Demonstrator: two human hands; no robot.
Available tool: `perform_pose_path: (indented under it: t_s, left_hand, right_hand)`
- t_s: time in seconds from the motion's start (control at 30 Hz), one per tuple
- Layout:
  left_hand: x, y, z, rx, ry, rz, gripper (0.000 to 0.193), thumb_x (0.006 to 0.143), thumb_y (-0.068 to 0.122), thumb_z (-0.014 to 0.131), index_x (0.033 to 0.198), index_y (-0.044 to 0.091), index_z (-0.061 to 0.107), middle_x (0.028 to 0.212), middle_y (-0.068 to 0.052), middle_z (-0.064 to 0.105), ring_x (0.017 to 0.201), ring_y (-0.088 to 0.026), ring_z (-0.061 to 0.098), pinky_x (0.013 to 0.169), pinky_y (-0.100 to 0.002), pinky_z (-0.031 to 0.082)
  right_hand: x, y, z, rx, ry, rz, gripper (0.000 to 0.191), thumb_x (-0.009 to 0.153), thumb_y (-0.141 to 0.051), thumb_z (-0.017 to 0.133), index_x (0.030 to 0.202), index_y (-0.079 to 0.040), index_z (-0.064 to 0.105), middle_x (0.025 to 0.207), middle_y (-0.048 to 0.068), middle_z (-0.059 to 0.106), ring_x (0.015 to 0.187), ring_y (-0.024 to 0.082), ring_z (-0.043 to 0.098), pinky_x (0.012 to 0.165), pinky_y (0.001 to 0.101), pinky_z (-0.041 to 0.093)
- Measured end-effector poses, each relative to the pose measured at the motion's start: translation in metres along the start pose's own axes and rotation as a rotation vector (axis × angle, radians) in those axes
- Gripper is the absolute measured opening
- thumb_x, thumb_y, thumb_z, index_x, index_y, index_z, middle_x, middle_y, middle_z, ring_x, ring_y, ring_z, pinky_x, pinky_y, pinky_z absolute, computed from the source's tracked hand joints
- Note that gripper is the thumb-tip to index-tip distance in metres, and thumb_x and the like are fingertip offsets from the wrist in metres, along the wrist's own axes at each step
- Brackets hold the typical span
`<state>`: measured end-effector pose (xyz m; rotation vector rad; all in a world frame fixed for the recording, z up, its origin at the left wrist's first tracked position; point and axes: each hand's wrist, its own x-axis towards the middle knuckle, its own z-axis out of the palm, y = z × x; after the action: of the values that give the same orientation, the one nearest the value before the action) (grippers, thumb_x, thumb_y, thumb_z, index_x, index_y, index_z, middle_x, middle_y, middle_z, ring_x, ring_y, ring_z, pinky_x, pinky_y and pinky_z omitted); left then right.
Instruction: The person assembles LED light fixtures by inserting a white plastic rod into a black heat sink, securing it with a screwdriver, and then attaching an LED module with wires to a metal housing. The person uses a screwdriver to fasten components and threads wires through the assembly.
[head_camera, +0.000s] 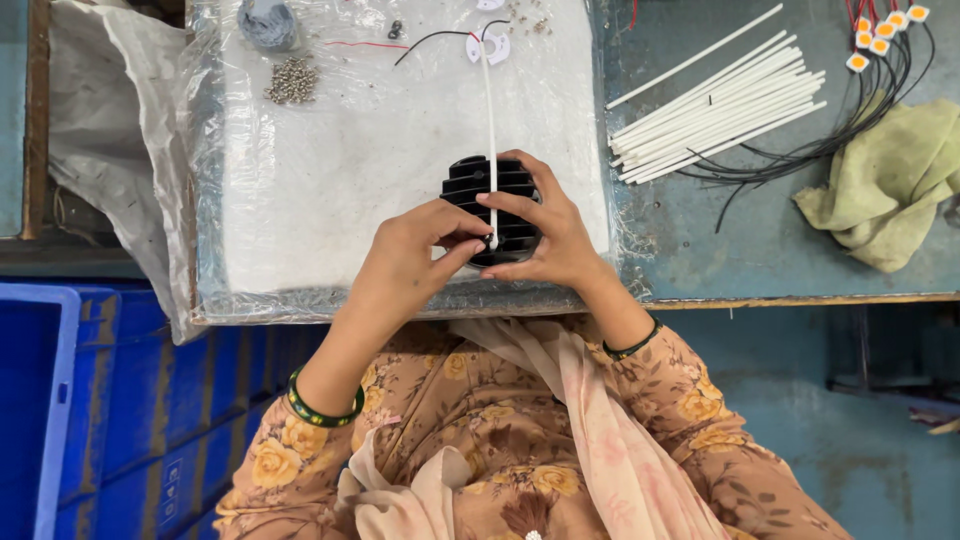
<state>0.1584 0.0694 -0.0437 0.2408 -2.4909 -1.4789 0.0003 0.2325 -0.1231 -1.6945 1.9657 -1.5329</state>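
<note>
Resting between both hands, the black finned disc (495, 205) is clamped by right hand (555, 235) fingers; left hand (405, 265) fingers pinch the white tube (490, 130).

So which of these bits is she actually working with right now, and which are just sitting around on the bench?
In hand:
- black finned heat sink, held by left hand and right hand
- white sleeve tube running across it, with its wires and small white disc

Lying about:
- bundle of white tubes
- pile of small screws
- wired LED chips
- green rag
- blue crate
</note>
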Motion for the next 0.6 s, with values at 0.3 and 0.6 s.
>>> perform_pose_path:
  t_s: [0.3, 0.6]
  left_hand:
    - [0.001, 0.015, 0.008, 0.268, 0.047, 0.123, 0.015, 0.089, 0.008, 0.075, 0.104, 0.008, 0.074, 0.092, -0.009, 0.066, 0.081, -0.030, 0.067, 0.069, -0.040, 0.054]
    - [0.004, 0.013, 0.017, 0.482, 0.063, 0.159, 0.017, 0.085, 0.006, 0.071, 0.099, 0.013, 0.076, 0.087, -0.005, 0.062, 0.080, -0.026, 0.068, 0.064, -0.039, 0.055]
  right_hand:
    - [0.002, 0.000, -0.003, -0.020, 0.019, -0.032, 0.081, 0.063, -0.039, 0.100, 0.135, -0.021, 0.066, 0.154, 0.020, 0.044, 0.139, 0.041, 0.056, 0.114, 0.0494, 0.052]
    - [0.002, 0.007, -0.002, -0.039, 0.002, -0.011, 0.080, 0.063, -0.040, 0.099, 0.134, -0.021, 0.067, 0.154, 0.020, 0.044, 0.137, 0.040, 0.058, 0.111, 0.0470, 0.055]
